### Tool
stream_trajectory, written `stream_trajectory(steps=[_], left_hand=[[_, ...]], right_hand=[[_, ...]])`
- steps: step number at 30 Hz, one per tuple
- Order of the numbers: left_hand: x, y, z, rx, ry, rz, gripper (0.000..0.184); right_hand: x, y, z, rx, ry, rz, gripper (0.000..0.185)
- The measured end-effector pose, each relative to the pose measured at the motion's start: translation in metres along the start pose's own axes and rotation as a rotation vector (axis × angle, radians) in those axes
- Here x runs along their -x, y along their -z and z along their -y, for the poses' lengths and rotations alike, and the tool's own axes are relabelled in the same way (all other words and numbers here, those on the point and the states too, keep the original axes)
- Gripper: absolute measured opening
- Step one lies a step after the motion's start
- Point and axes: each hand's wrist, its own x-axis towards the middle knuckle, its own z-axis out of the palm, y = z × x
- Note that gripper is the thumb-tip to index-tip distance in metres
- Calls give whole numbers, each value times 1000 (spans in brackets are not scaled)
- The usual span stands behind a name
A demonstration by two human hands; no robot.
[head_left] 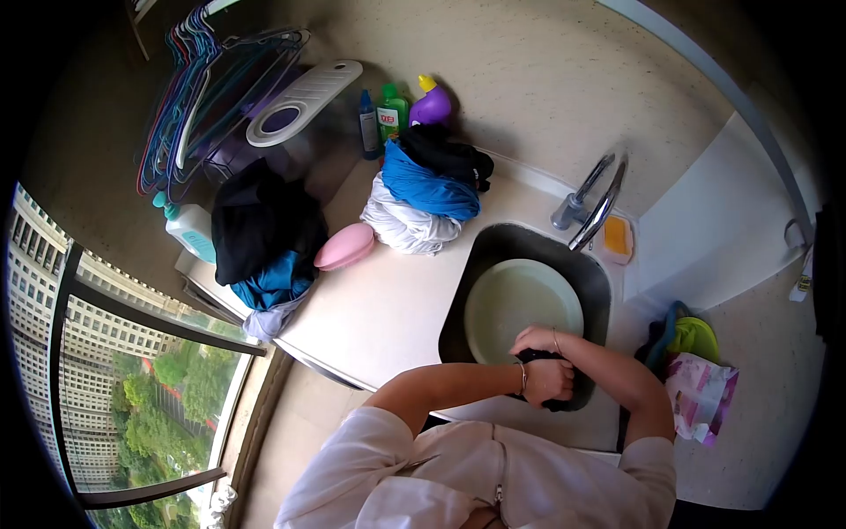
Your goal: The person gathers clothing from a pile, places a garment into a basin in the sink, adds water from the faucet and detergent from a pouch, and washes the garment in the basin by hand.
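A dark cloth (539, 355) is bunched between my two hands over the near edge of the sink (450, 328). My left hand (550, 381) is closed around it, with a dark end showing below the fingers. Just beyond, my right hand (536, 339) grips the cloth's other end; its fingers are partly hidden. The hands sit close together, at the near rim of a pale round basin (520, 304). Cloudy water appears to be in the basin, which stands inside the sink. A chrome faucet (595, 207) arches over the sink's far right corner.
Blue, white and black clothes (419, 194) are piled left of the sink. Farther left lie more dark clothes (264, 225), a pink oval object (345, 247) and a white bottle (191, 231). An orange soap bar (617, 235) sits by the faucet. Hangers (189, 106) stand at the back left.
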Motion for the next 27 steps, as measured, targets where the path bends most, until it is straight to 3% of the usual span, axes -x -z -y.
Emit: stream_trajectory(steps=[6,9,12,14,16,17,18,19,20,23,25,26,27], left_hand=[[18,-10,-19,91,85,-105,29],[37,-2,-20,112,147,-108,29],[59,27,-12,164,204,-100,30],[72,65,-9,202,243,-264,32],[89,121,-3,206,377,-450,34],[101,150,3,272,529,-540,36],[113,177,9,528,741,-660,34],[127,197,25,658,763,-882,29],[135,223,34,671,846,-1079,25],[142,301,62,585,894,-1547,21],[140,349,84,588,918,-1703,18],[135,370,88,535,931,-1644,30],[139,384,98,392,991,-1475,59]], right_hand=[[-34,-30,-23,163,-32,-146,17],[-22,-46,24,399,-7,-275,21],[-56,-35,35,413,41,-258,27],[-63,-17,57,204,157,-278,22],[-87,15,64,-432,56,-102,27],[-71,15,87,-526,313,52,29],[-50,9,118,-684,369,73,32],[-27,4,150,-842,425,104,35],[-12,-1,181,-1066,267,3,39],[22,-5,258,-1008,594,-151,50],[34,4,298,-981,743,-220,56],[41,7,313,-1000,796,-233,58],[38,19,321,-1046,732,-277,61]])
